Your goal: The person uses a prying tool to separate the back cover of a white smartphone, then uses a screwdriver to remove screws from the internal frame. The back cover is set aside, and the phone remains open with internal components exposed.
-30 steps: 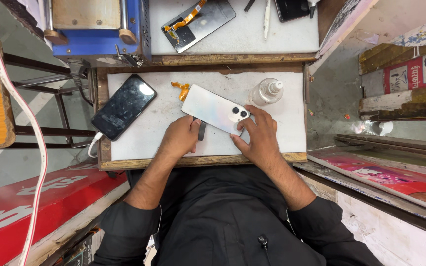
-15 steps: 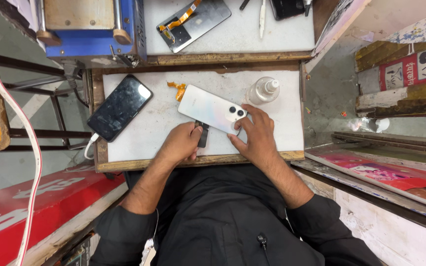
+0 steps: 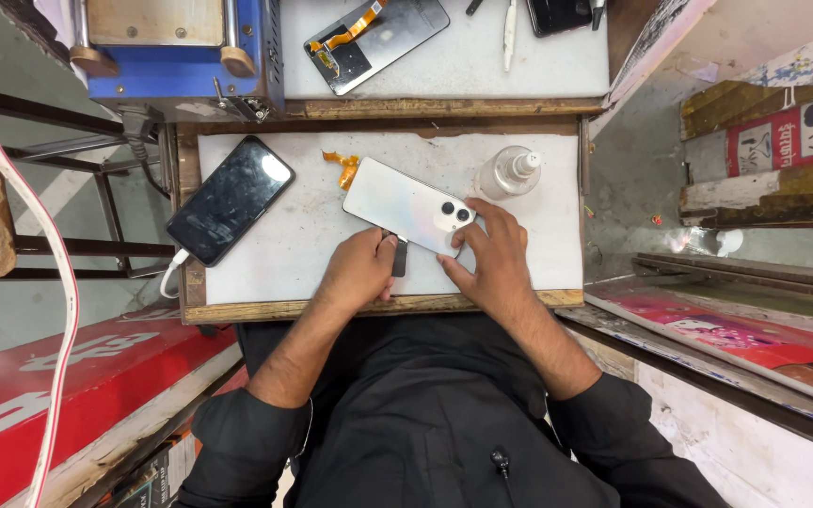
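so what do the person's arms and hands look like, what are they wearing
Both arms come out of black sleeves pushed up near the elbows, leaving the forearms bare. The left hand and the right hand are bare: no gloves, and no rings, watch or bracelet that can be made out. The sleeves match a black top.

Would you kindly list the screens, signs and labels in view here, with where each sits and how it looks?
Black phone: left on the white board, glossy dark screen, cable plugged in.
White phone: board centre, face down, twin camera lenses, under both hands.
Opened phone: upper bench, dark panel, orange flex cable.
Red sign: lower left, long, pale lettering.
Red-and-white label: right, on stacked boards.
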A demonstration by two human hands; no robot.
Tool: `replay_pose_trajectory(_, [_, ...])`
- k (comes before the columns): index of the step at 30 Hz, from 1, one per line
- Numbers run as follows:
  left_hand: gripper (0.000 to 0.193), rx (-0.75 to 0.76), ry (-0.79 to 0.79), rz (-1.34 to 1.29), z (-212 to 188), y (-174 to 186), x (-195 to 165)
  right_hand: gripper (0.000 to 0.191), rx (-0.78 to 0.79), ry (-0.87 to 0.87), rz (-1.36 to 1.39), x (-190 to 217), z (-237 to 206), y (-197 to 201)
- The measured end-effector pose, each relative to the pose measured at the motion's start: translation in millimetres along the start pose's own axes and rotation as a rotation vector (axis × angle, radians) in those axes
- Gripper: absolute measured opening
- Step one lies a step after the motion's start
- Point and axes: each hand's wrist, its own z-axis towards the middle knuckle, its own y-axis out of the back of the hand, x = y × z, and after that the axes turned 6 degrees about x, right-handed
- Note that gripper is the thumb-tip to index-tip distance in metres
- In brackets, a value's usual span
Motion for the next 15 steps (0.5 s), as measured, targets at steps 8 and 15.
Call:
replay_pose_trajectory(8, [0.032, 0.039, 0.090, -0.057, -3.4, -1.1, -7.9, 0.032, 0.020, -0.013, -0.002, -3.0, 0.1, -0.4])
replay_pose_trajectory(15, [0.028, 0.081, 0.132, 0.012, -6.1, -0.4, -7.0, 0.036, 0.043, -0.010, -0.020, -0.5, -1.6, -0.5])
